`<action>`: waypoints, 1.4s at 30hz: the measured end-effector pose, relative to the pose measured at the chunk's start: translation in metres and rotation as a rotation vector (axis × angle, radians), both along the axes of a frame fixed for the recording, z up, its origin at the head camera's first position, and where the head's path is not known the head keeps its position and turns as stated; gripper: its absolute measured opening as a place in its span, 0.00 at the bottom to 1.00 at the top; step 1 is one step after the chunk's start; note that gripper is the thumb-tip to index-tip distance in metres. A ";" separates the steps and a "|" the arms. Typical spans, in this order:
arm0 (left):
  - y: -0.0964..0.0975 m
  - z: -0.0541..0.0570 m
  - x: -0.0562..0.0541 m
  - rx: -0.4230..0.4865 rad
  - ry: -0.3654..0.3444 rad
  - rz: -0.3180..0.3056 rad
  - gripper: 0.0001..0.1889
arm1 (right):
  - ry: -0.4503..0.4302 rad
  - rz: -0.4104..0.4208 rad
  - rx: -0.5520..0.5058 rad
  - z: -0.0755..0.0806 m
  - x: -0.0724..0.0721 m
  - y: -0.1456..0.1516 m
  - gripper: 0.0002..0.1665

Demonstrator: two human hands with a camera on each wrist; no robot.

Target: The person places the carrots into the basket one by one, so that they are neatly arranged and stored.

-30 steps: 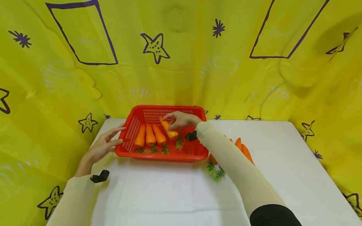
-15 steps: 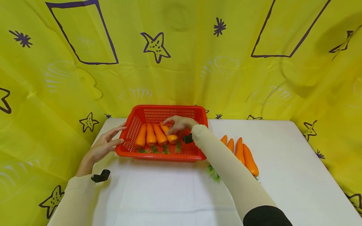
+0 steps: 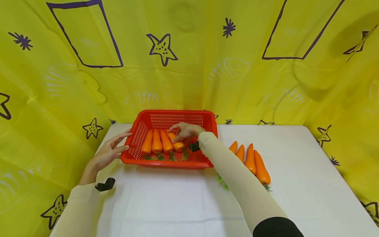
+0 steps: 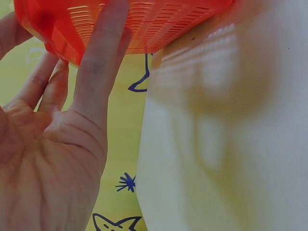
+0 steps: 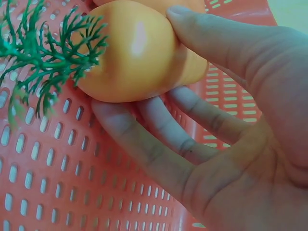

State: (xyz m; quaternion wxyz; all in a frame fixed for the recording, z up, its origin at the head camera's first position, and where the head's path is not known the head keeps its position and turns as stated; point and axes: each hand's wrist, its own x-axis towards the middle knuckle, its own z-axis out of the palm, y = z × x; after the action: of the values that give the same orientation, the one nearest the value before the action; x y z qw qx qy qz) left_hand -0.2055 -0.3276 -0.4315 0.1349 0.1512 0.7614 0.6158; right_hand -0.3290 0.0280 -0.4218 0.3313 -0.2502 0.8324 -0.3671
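the basket (image 3: 168, 164) is coloured red, its walls (image 3: 177, 118) patterned with rows of slots. orange is shown by the carrots (image 3: 156, 141), green by their fronds (image 5: 72, 62), white by the tabletop (image 3: 165, 204). the yellow curtain (image 3: 189, 85) is printed with dark purple starfish (image 3: 162, 49) and bursts (image 3: 229, 27) and with pale fish (image 3: 231, 69). the sleeves (image 3: 235, 169) are coloured cream; black is seen on the wrist cameras (image 3: 106, 184).

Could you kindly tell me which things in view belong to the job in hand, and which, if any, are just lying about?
Apparently in the job:
right hand, holding a carrot
left hand, at the red basket
three other carrots, in the basket
probably loose carrots beside the basket

Background only:
white table
yellow cloth
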 end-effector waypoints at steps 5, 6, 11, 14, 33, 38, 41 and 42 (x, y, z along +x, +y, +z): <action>0.003 0.003 0.002 0.009 -0.002 -0.002 0.29 | -0.007 0.000 -0.003 0.000 -0.001 -0.001 0.36; 0.003 0.003 0.002 0.011 -0.003 -0.003 0.29 | -0.007 0.002 -0.003 0.000 -0.001 -0.001 0.36; 0.003 0.004 0.002 0.008 0.000 -0.005 0.29 | 0.003 0.010 0.012 0.001 -0.001 -0.001 0.36; 0.002 0.003 0.001 -0.003 0.003 -0.007 0.29 | -0.010 0.008 0.013 0.002 -0.001 0.000 0.38; 0.005 0.004 0.004 -0.017 0.010 -0.001 0.29 | 0.061 0.076 0.038 0.051 0.013 0.028 0.41; 0.005 0.004 0.006 -0.013 -0.006 0.006 0.30 | 0.286 0.121 0.047 0.071 0.025 0.052 0.39; 0.005 0.005 0.006 -0.005 0.000 0.002 0.29 | 0.396 0.124 0.028 0.080 0.033 0.070 0.38; 0.005 0.006 0.006 -0.002 0.004 0.002 0.29 | 0.416 0.121 0.014 0.083 0.036 0.077 0.37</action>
State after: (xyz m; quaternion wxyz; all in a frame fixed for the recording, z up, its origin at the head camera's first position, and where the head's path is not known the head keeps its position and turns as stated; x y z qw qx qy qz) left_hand -0.1999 -0.3223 -0.4257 0.1331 0.1516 0.7624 0.6149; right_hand -0.2934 0.1049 -0.3389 0.1754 -0.3679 0.8689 -0.2810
